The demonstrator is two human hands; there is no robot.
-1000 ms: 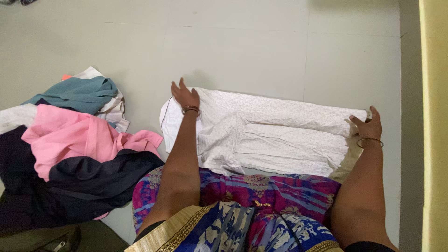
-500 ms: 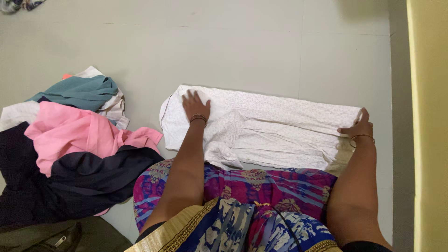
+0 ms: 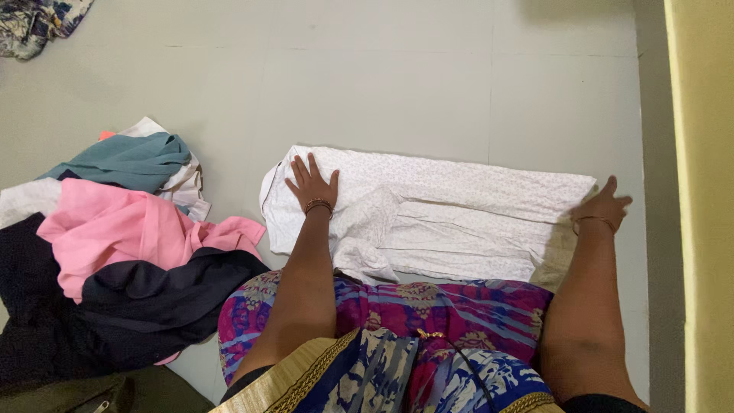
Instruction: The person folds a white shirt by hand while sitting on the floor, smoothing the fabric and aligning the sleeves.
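A white, finely dotted cotton garment (image 3: 459, 218), folded into a long band, lies flat on the pale grey tiled floor (image 3: 428, 84) just in front of the seated person. Its near edge touches the bright purple-and-blue patterned cloth (image 3: 428, 321) draped over the person's lap. The left hand (image 3: 312, 186) rests palm down on the left end of the white garment, fingers (image 3: 300, 168) spread wide and flat, pressing rather than gripping; a brown bangle (image 3: 318, 205) circles that wrist. The right hand (image 3: 604, 206) sits at the garment's right end, at its corner, fingers open and splayed with the thumb raised, lying on the fabric's edge; whether it pinches any cloth I cannot tell. A thin bangle (image 3: 593, 221) is on that wrist too.

Off to the left, well apart from the white piece, a heap of clothes sits on the floor: a pink garment (image 3: 130, 233) on top of a dark navy one (image 3: 115, 306), with a teal garment (image 3: 126, 160) and some white fabric behind. A patterned cloth (image 3: 34, 23) shows at the far left corner. A yellow wall (image 3: 703, 191) runs along the right.
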